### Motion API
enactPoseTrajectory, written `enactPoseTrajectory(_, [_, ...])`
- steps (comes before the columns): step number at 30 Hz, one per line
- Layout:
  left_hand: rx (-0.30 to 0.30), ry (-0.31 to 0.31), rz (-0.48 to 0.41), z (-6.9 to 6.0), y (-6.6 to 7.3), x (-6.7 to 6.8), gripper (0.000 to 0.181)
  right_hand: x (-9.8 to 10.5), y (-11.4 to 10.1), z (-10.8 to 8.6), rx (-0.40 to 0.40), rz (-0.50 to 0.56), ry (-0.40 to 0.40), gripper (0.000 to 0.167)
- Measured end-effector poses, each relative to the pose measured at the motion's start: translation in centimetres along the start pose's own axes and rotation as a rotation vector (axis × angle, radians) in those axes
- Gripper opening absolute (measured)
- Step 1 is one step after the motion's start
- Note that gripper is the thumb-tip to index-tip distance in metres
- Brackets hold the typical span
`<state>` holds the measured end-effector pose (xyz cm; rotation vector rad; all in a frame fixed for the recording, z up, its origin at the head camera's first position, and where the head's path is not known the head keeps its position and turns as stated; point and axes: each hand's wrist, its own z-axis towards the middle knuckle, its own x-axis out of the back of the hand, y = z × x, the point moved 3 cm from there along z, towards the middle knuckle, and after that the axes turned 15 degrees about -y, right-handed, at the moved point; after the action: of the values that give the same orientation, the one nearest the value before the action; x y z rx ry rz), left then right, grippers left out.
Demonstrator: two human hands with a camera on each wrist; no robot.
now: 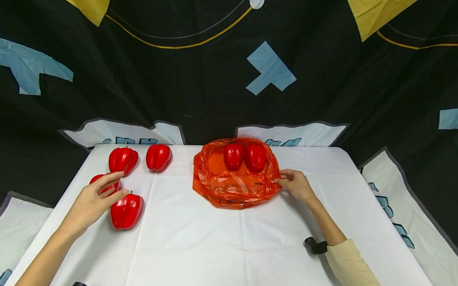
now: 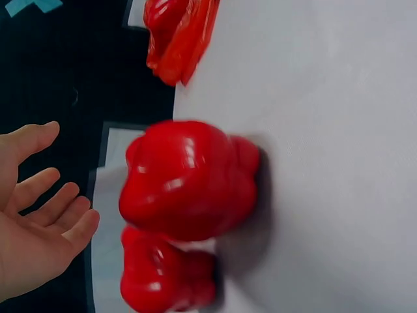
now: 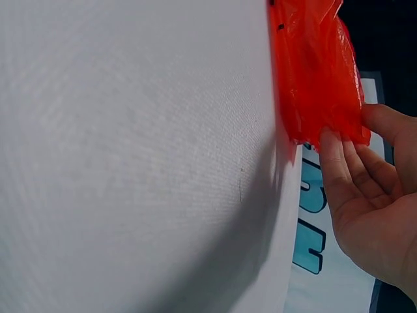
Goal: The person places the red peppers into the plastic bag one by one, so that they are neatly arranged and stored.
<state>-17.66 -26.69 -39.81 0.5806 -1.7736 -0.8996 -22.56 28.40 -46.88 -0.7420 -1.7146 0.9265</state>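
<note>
My right hand (image 1: 295,184) pinches the right edge of an orange-red plastic bag (image 1: 229,194); in the right wrist view the thumb and fingers (image 3: 335,163) are on either side of its rim. The bag's mouth is spread wide, and two red bell peppers (image 1: 233,156) lie inside at the back. My left hand (image 1: 89,204) hovers over the left of the table, fingers apart, holding nothing. Under and beside it are a near bell pepper (image 1: 127,213) and another bell pepper (image 1: 116,184) partly hidden by the fingers. Further back lie a bell pepper (image 1: 123,159) and one more bell pepper (image 1: 158,157).
A white cloth covers the table (image 1: 193,246). Behind it hangs a dark curtain (image 1: 200,91) with blue and yellow shapes. A black wrist device (image 1: 315,245) sits by the right sleeve (image 1: 352,262).
</note>
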Motion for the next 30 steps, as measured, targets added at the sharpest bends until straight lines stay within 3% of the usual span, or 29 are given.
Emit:
enactPoseTrajectory(3, [0.042,-0.007,0.016,-0.3,-0.8,0.3,0.075,-0.1,0.0,0.0,0.004,0.002,0.001,0.036])
enactPoseTrajectory(8, [0.062,-0.011,0.03,-0.8,-1.9,0.3,0.078,-0.1,0.0,0.0,0.01,-0.003,0.0,0.036])
enactPoseTrajectory(18, [0.137,-0.079,0.079,-1.0,-3.6,-0.3,0.088,-0.1,-0.2,0.0,0.008,-0.004,0.003,0.038])
enactPoseTrajectory(30, [0.138,-0.074,0.096,-1.2,-4.3,-1.0,0.091,-0.2,-0.5,-0.3,0.017,-0.009,0.018,0.035])
